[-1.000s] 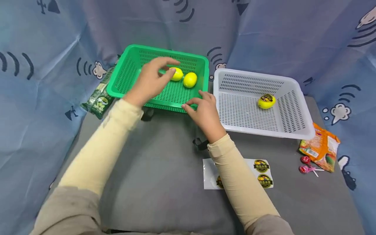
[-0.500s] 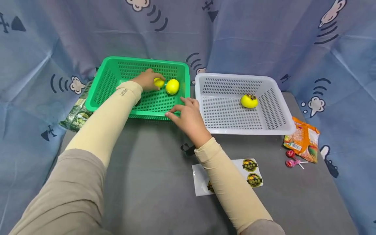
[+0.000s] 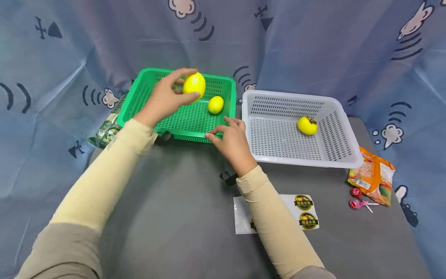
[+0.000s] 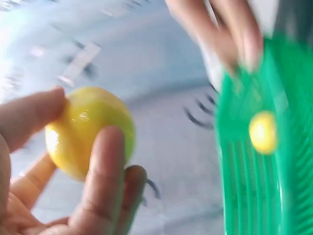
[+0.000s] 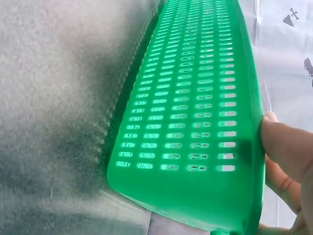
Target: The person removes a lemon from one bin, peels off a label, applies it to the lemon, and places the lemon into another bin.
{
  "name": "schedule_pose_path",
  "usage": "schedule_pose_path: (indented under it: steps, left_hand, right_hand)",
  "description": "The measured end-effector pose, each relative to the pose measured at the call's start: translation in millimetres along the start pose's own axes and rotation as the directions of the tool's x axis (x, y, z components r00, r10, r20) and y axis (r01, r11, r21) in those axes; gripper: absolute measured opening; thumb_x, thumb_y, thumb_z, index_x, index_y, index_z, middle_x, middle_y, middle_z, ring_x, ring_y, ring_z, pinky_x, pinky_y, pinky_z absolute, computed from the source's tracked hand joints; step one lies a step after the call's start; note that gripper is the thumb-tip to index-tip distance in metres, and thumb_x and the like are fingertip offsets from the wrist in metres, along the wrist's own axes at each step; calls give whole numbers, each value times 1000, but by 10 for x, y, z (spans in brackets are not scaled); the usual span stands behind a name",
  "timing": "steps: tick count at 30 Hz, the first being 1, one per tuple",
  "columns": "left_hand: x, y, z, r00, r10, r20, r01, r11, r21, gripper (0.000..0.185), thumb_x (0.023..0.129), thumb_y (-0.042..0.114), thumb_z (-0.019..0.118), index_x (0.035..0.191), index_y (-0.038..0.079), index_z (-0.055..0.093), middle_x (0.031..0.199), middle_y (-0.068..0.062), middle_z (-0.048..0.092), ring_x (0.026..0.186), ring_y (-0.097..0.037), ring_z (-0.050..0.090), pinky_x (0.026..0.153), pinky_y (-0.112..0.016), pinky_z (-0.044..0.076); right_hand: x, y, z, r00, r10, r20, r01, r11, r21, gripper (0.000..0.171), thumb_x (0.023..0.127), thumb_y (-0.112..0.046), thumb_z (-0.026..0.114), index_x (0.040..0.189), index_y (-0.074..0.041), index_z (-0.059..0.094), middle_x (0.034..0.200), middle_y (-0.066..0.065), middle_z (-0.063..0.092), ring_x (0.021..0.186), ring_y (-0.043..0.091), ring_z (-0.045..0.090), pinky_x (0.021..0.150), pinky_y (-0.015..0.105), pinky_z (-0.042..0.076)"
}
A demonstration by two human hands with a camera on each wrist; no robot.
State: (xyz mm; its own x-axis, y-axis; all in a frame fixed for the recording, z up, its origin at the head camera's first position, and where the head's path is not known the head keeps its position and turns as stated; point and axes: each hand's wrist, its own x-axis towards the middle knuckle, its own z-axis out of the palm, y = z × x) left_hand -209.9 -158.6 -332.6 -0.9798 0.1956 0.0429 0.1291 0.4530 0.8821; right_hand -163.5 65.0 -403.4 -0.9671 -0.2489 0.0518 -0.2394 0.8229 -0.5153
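My left hand (image 3: pixel 163 96) holds a yellow lemon (image 3: pixel 195 84) between thumb and fingers, raised above the green basket (image 3: pixel 184 134). Its glossy skin, yellow with a greenish side, shows close up in the left wrist view. A second lemon (image 3: pixel 216 105) lies on the basket floor near the right end. At the basket's front right corner, my right hand (image 3: pixel 234 142) pinches the rim. In the right wrist view the thumb (image 5: pixel 288 147) lies on the near side of that rim, with other fingers beyond it.
A white basket (image 3: pixel 296 161) to the right holds one lemon (image 3: pixel 307 126) with a dark sticker. Sticker sheet (image 3: pixel 306 211) lies partly under the right forearm. An orange bag (image 3: pixel 373 176) and two lollipops (image 3: pixel 356 204) sit at right, a green packet (image 3: pixel 108 130) at left.
The left hand reached into the green basket, took hold of one of its two lemons and lifted it. The right hand stays at the basket's rim. The head view shifted.
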Motion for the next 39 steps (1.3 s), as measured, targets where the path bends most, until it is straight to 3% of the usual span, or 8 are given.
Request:
schedule_pose_path:
  steps: [5,10,15,19,24,28,33,39]
  left_hand:
    - [-1060,22,447,995,33,-96,-36,999,-32,64,91,26,87,150,28,62,130,-6,69,97,-23,67,81,-41,59]
    - [-1561,-472,1251,999,13,-50,-5,987,160,62,87,29,91,144,18,68,119,-9,74,92,-28,65,82,-41,52]
    - [-1605,-741,1566,988,95,-125,-51,947,316,64,84,33,93,141,14,71,115,-16,75,96,-36,63,92,-49,43]
    - [-1626,-688,1571,975,140,-170,-62,916,396,70,84,32,93,147,19,66,147,-22,58,124,-46,51,100,-59,40]
    - [-1742,-488,1715,902,337,-270,-243,913,328,57,80,12,96,132,16,75,153,-22,53,140,-50,41,107,-68,36]
    - [-1788,-316,1998,916,394,-80,-370,903,217,35,87,12,90,121,14,80,146,-20,60,136,-42,51,110,-62,38]
    - [-1676,-200,2342,941,223,253,-294,911,291,48,95,34,83,139,22,71,154,-18,54,142,-37,44,111,-56,39]
    - [-1540,-148,2578,924,191,330,-312,877,365,51,91,38,86,138,29,71,128,-1,65,115,-21,48,91,-36,40]
  right_hand:
    - [-20,58,-77,1000,24,-15,-25,1000,-4,28,98,-40,78,107,-14,85,154,21,54,150,44,29,121,54,26]
    - [-5,95,-109,998,64,-5,-64,998,-2,30,99,-41,77,108,-14,85,158,19,50,151,43,28,122,54,26]
    - [51,128,-136,996,91,23,-91,995,32,32,98,-42,78,114,-14,84,163,17,44,153,41,26,122,53,29]
    - [-43,164,-276,997,63,46,-68,991,114,38,102,-41,72,128,-15,79,167,16,38,155,40,25,122,58,28]
    - [-527,293,-576,995,32,-95,-7,968,251,34,104,-32,69,130,-11,76,159,10,51,151,35,37,120,60,29]
    - [-1016,476,-721,974,71,-216,19,922,386,27,104,-19,70,126,-5,77,149,9,61,144,30,48,119,53,36]
    - [-1526,708,-694,963,189,-194,-87,894,440,27,106,-15,67,129,-1,73,144,12,62,140,27,53,117,45,40]
    - [-1917,877,-579,941,312,-135,-234,883,407,29,107,-16,66,130,1,72,142,17,63,130,34,59,111,53,46]
